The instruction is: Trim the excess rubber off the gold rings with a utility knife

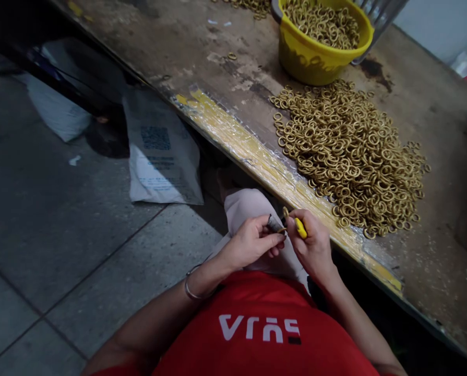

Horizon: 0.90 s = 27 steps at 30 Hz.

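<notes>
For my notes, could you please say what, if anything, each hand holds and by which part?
The left hand seems to pinch a golden ring by its rim; the right hand grips a yellow object, the gripped part hidden.

Desk (448,209) runs from far left to near right. Ring pile (358,156) on desk, right side; basin (315,65) just on its far side, w/ more rings (321,26) in it. Small ring heap (252,7) far, left of basin; 1 loose ring (232,56) nearer, also left of basin. Tape strip (241,136) along desk's near edge, left of pile. Floor (100,250) left of desk, w/ printed sack (158,151) by desk edge & 2nd sack (59,107) farther left. Left grip (252,237) & right grip (311,240) side by side, near, over lap (243,206).
</notes>
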Tool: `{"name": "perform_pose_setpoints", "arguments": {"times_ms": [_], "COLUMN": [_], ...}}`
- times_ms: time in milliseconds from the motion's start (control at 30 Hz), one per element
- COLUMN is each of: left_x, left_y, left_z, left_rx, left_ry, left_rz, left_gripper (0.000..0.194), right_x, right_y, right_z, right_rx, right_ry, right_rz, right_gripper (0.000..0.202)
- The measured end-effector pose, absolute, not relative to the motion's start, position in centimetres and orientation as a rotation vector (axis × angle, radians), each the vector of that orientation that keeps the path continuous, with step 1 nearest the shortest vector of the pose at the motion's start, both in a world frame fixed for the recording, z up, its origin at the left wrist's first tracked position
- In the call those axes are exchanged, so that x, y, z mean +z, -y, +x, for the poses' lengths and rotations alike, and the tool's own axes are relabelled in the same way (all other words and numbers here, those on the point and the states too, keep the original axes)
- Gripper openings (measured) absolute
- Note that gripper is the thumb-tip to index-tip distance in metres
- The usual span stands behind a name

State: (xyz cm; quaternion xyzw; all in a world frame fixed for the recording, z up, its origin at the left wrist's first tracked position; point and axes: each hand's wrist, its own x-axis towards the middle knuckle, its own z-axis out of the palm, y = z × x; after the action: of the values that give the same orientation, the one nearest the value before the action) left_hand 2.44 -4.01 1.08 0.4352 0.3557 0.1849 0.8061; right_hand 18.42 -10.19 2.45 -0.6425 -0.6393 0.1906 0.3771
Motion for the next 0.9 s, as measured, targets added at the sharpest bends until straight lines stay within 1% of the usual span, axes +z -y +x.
{"name": "perform_pose_setpoints", "arguments": {"times_ms": [167, 267, 333, 400, 533, 633, 733, 900], "left_x": [0.5, 0.3, 0.4, 0.5, 0.6, 0.7, 0.9, 1.3], "left_y": [4.3, 4.7, 4.9, 4.9, 4.8, 4.6, 4.5, 4.3], "left_z": [1.9, 1.8, 1.8, 1.8, 1.3, 0.9, 0.7, 0.6], "left_rx": [0.422, 0.427, 0.414, 0.415, 0.533, 0.603, 0.62, 0.68], "left_ry": [-0.675, -0.594, -0.542, -0.511, -0.604, -0.701, -0.743, -0.742], "left_rz": [0.741, 0.573, 0.481, 0.445, 0.646, 0.89, 1.094, 1.319], "left_gripper": [0.024, 0.028, 0.032, 0.035, 0.025, 0.018, 0.016, 0.013], "right_x": [2.5, 2.7, 2.8, 2.8, 3.4, 4.0, 4.2, 3.9], "right_y": [10.3, 10.2, 10.3, 10.4, 10.6, 10.9, 11.2, 11.4], "right_z": [17.9, 17.5, 17.5, 17.8, 18.9, 19.2, 18.8, 18.4], "right_rx": [0.523, 0.559, 0.601, 0.569, 0.303, 0.177, 0.121, 0.135], "right_ry": [1.543, 1.472, 1.473, 1.533, 1.78, 1.982, 2.114, 2.161], "right_rz": [-1.666, -1.671, -1.672, -1.673, -1.711, -1.74, -1.782, -1.846], "right_gripper": [0.005, 0.008, 0.008, 0.005, 0.01, 0.012, 0.013, 0.015]}}
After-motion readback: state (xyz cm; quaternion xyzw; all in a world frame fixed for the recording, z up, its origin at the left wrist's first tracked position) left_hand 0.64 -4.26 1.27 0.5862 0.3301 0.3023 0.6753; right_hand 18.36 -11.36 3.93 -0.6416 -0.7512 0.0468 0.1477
